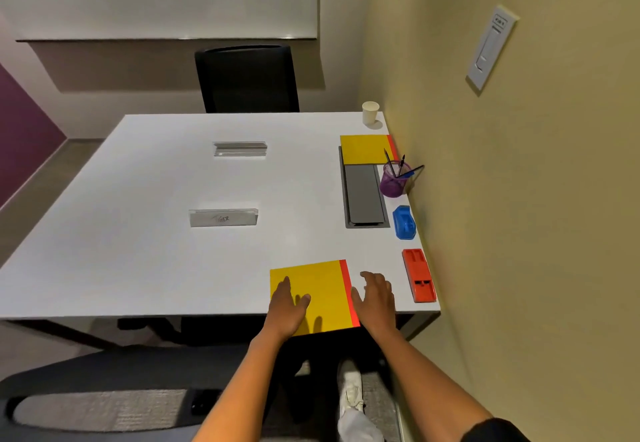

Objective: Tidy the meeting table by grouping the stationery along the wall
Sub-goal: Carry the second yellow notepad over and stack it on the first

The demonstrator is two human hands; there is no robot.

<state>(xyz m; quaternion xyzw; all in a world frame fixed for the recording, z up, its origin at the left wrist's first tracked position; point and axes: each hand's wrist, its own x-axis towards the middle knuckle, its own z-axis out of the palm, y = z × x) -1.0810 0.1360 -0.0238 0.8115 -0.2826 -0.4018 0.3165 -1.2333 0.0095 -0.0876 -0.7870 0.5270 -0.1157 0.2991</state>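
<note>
Yellow folder (322,289) flat at near table (138,199) edge, overhanging it, short of wall (502,199) | left hand (287,306) flat on cover, fingers straight, gripping nothing | right hand (375,298) loosely spread beside red spine, holding nothing | likely light, thin, slick; best slid, or pinched at overhang.

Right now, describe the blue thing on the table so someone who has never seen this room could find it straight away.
Start at the yellow-green wall on the right and follow the white table's edge along it. The blue stationery piece lies there, between the purple pen cup farther away and the flat orange-red piece nearer the person. It is the only blue item in that row.
</note>
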